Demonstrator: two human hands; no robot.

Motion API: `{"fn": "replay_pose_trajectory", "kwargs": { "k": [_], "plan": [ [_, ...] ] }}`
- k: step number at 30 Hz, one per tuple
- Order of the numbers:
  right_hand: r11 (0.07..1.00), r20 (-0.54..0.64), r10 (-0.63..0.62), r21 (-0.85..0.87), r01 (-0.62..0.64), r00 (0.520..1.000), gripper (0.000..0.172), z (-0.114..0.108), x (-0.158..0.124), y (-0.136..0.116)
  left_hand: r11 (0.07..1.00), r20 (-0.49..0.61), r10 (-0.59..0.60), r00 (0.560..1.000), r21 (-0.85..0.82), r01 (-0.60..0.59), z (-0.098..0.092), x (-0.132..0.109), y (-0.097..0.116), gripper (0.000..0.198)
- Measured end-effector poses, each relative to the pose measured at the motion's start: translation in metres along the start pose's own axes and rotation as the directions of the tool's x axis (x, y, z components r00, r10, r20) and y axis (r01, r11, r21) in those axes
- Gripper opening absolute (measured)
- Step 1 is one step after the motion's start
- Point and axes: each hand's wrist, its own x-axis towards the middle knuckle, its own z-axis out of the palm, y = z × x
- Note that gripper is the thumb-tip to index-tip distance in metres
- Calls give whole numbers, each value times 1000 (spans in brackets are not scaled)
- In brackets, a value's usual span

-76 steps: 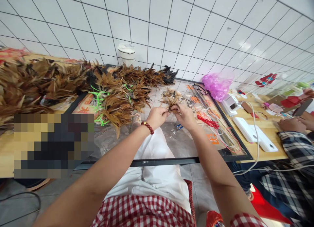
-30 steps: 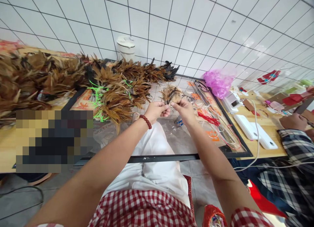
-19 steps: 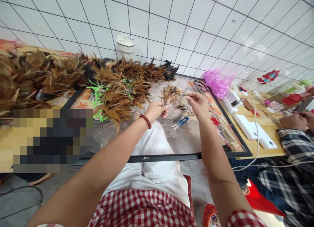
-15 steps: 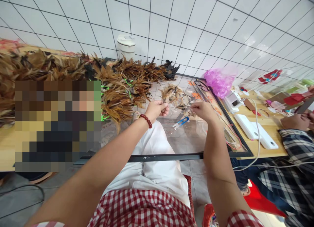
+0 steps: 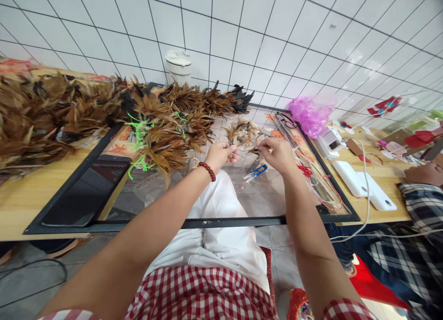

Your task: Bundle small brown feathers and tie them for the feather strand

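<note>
My left hand (image 5: 222,156), with a dark red bead bracelet (image 5: 206,170) at its wrist, is pinched shut above the glass-topped table (image 5: 256,202). Whatever lies between its fingertips is too small to name. Facing it from the right, my right hand (image 5: 278,157) is closed too, thumb against fingers, its contents also unclear. A small pile of loose feathers (image 5: 242,129) lies just beyond both hands. Blue-handled thread snips (image 5: 256,172) rest on the glass below and between them. To the left are brown feather bundles (image 5: 166,149), some with bright green ties (image 5: 138,131).
A black phone (image 5: 88,190) lies at the left. More feathers (image 5: 44,112) cover the far left. A white lidded cup (image 5: 178,63) stands by the wall. Glasses (image 5: 285,120), a purple plastic bag (image 5: 309,116) and white power banks (image 5: 363,186) are rightward. A co-worker's plaid sleeve (image 5: 422,202) shows.
My right hand has shifted slightly left and up, closer to my left hand, which has stayed in place. The co-worker's hand at the right has moved a little.
</note>
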Motion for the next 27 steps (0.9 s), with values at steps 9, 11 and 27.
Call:
{"fn": "replay_pose_trajectory", "kwargs": {
  "k": [9,11,27],
  "plan": [
    [970,-22,-168,-181,162,985,15,18,2,-23,998,44,-11,999,67,8,9,-5,-1,27],
    [976,-11,-156,-157,152,988,15,19,1,-22,997,40,-5,999,74,2,9,-6,-1,27],
    [959,-117,-165,-249,132,979,18,24,0,-20,997,-9,-36,999,62,37,10,-7,0,25]
  ]
}}
